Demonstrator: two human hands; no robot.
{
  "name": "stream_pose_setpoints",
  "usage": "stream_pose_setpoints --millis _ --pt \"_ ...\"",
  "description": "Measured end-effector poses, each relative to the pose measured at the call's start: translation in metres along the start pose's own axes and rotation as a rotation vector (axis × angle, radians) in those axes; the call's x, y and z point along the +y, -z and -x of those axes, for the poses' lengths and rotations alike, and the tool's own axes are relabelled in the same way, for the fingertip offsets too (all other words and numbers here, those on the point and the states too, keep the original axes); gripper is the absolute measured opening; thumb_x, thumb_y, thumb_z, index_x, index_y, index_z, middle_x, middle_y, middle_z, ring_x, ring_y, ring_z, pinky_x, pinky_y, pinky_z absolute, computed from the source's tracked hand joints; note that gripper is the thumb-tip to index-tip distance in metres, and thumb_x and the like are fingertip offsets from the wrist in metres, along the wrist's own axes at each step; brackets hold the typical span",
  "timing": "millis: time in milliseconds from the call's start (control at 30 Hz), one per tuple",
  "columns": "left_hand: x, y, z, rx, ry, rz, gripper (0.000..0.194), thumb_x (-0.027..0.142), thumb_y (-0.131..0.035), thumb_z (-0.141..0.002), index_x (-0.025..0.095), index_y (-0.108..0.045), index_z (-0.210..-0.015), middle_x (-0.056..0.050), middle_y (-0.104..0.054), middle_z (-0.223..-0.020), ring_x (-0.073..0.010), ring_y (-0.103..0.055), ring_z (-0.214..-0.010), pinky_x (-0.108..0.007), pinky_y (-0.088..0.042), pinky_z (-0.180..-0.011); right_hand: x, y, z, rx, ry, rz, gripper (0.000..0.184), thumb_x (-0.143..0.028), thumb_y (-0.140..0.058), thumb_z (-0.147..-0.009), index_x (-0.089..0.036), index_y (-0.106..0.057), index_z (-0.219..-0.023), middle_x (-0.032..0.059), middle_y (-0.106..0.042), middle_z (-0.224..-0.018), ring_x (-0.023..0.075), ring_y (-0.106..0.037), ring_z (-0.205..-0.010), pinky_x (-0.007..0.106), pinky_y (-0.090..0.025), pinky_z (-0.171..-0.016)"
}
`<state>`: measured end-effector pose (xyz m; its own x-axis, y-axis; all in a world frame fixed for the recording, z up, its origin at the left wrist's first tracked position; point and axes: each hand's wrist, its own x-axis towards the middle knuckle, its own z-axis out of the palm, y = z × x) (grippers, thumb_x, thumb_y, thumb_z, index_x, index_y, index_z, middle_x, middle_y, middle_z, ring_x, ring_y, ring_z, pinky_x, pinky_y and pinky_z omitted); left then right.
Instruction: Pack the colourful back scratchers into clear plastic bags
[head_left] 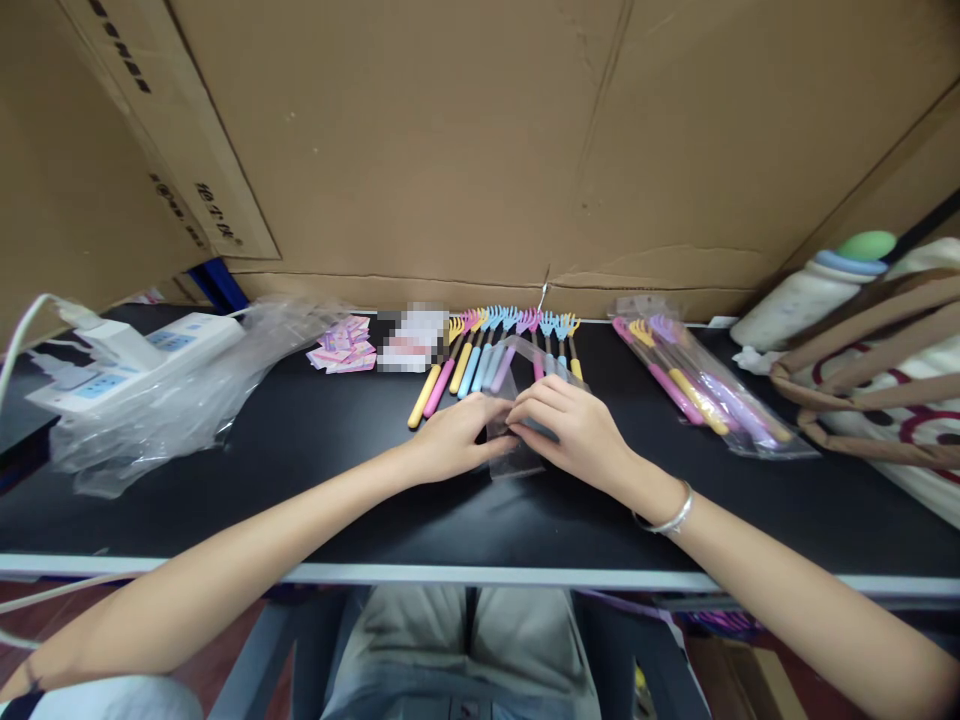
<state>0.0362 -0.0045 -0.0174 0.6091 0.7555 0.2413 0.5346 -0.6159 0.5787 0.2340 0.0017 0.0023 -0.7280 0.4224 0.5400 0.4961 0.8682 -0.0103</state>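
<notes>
My left hand (454, 438) and my right hand (566, 425) meet over the middle of the black table, both pinching a clear plastic bag (517, 462). The bag looks flat, and its lower end hangs between my fingers. Just beyond my hands lies a row of back scratchers (466, 365) with yellow, pink, blue and purple handles and claw-shaped heads pointing away from me. My right hand hides the lower handles of several of them. A silver bracelet (675, 510) circles my right wrist.
Bagged back scratchers (697, 385) lie to the right, near a bottle (802, 295) and a cloth bag (862, 380). Small printed cards (343, 347), a pile of clear bags (180, 400) and a power strip (157, 350) occupy the left. Cardboard (450, 140) walls the back.
</notes>
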Motion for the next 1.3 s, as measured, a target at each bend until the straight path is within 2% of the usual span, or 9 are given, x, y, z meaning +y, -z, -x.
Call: stream_pose_setpoints --millis 133,267,400,500,600,733,867,1133,1300 --pt "-0.001 0.003 0.001 0.033 -0.056 -0.285 0.022 0.030 -0.053 -0.089 0.019 -0.059 -0.107 -0.005 -0.064 -0.106 -0.0204 -0.056 -0.101 -0.030 -0.045 -0.083 0.002 0.001 0.001 -0.011 -0.003 0.093 0.016 -0.021 -0.045 -0.093 -0.017 -0.058 -0.084 0.0050 -0.064 -0.083 0.0165 -0.053 -0.082 0.028 -0.043 -0.071" --pt "0.000 0.016 0.002 0.098 0.011 -0.504 0.012 0.026 -0.055 -0.087 0.023 -0.066 -0.090 0.001 -0.069 -0.088 -0.0159 -0.060 -0.088 -0.023 -0.043 -0.068 0.006 -0.001 0.003 -0.082 -0.056 0.196 0.018 -0.022 -0.044 -0.094 -0.016 -0.057 -0.082 0.0044 -0.061 -0.078 0.0157 -0.052 -0.077 0.026 -0.039 -0.064" --pt "0.001 0.030 0.004 0.257 0.006 -0.611 0.011 0.024 -0.056 -0.085 0.024 -0.067 -0.083 0.002 -0.070 -0.083 -0.0149 -0.060 -0.081 -0.023 -0.036 -0.057 0.008 -0.004 0.005 -0.169 -0.069 0.268 0.019 -0.022 -0.044 -0.094 -0.017 -0.056 -0.081 0.0032 -0.061 -0.077 0.0156 -0.052 -0.078 0.027 -0.036 -0.063" --pt "0.001 0.033 0.005 0.352 -0.092 -0.647 0.015 0.024 -0.052 -0.087 0.024 -0.067 -0.086 0.002 -0.069 -0.083 -0.0152 -0.058 -0.085 -0.024 -0.036 -0.058 0.008 -0.005 0.006 -0.191 -0.072 0.279 0.018 -0.021 -0.044 -0.094 -0.017 -0.056 -0.081 0.0031 -0.061 -0.077 0.0156 -0.052 -0.079 0.027 -0.035 -0.064" --pt "0.000 0.029 0.003 0.308 -0.226 -0.648 0.016 0.023 -0.049 -0.089 0.024 -0.065 -0.091 0.002 -0.068 -0.085 -0.0140 -0.057 -0.087 -0.024 -0.038 -0.063 0.008 -0.006 0.006 -0.202 -0.075 0.264 0.017 -0.021 -0.044 -0.094 -0.017 -0.057 -0.082 0.0027 -0.061 -0.077 0.0151 -0.053 -0.079 0.026 -0.035 -0.064" --pt "-0.003 0.016 -0.001 0.227 -0.278 -0.629 0.016 0.033 -0.052 -0.090 0.023 -0.064 -0.094 0.002 -0.067 -0.083 -0.0141 -0.056 -0.085 -0.025 -0.039 -0.067 0.008 -0.007 0.007 -0.189 -0.065 0.265 0.018 -0.022 -0.044 -0.094 -0.017 -0.057 -0.083 0.0026 -0.061 -0.077 0.0154 -0.052 -0.078 0.027 -0.034 -0.062" --pt "-0.003 0.010 -0.001 0.225 -0.257 -0.613 0.022 0.042 -0.057 -0.086 0.023 -0.063 -0.093 0.002 -0.067 -0.082 -0.0147 -0.057 -0.082 -0.025 -0.039 -0.065 0.009 -0.007 0.006 -0.153 -0.036 0.280 0.020 -0.023 -0.042 -0.095 -0.017 -0.058 -0.084 0.0034 -0.062 -0.077 0.0157 -0.052 -0.077 0.027 -0.034 -0.061" --pt "0.001 0.009 -0.001 0.297 -0.174 -0.648 0.005 0.027 -0.058 -0.082 0.023 -0.061 -0.079 0.004 -0.065 -0.074 -0.0127 -0.057 -0.076 -0.025 -0.036 -0.059 0.005 -0.005 0.002 -0.132 -0.020 0.288 0.022 -0.026 -0.044 -0.095 -0.017 -0.058 -0.080 0.0031 -0.061 -0.075 0.0157 -0.052 -0.076 0.027 -0.035 -0.063" --pt "0.000 0.008 -0.001 0.309 -0.157 -0.652 0.006 0.023 -0.055 -0.081 0.022 -0.058 -0.076 0.005 -0.065 -0.074 -0.0115 -0.058 -0.075 -0.024 -0.035 -0.059 0.018 0.005 0.005 -0.115 -0.149 0.251 0.020 -0.028 -0.043 -0.094 -0.018 -0.058 -0.084 0.0041 -0.064 -0.082 0.0161 -0.055 -0.080 0.026 -0.037 -0.066"
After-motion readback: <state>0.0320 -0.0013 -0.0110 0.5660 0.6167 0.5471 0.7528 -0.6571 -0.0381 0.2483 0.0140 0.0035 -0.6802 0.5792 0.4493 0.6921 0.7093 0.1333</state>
